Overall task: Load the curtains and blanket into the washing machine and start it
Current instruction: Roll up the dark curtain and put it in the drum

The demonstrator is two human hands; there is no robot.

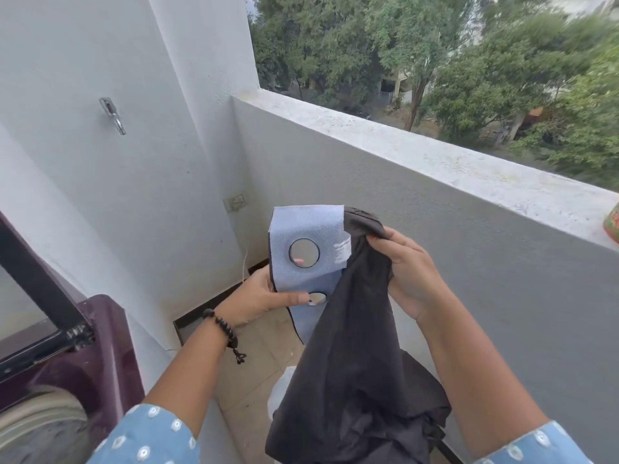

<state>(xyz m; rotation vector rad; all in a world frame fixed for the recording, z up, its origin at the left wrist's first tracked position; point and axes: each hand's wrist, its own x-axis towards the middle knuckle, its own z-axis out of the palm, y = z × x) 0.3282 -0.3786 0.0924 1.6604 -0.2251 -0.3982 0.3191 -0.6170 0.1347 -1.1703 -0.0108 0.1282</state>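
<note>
A dark curtain (351,373) hangs in front of me, its pale blue header band (301,229) with round metal eyelets turned toward me. My left hand (258,296) grips the edge of the header band, thumb near the lower eyelet. My right hand (405,272) pinches the dark cloth at the top fold. The rest of the curtain drapes down between my arms. The maroon top-load washing machine (100,346) stands at the lower left with its lid (30,296) raised and the drum rim (40,416) showing.
A grey parapet wall (435,249) runs along the right, with a colourful pot (613,226) on its ledge. A wall socket (236,202) and a metal hook (112,113) sit on the white wall. Something white (279,393) lies on the tiled floor below the curtain.
</note>
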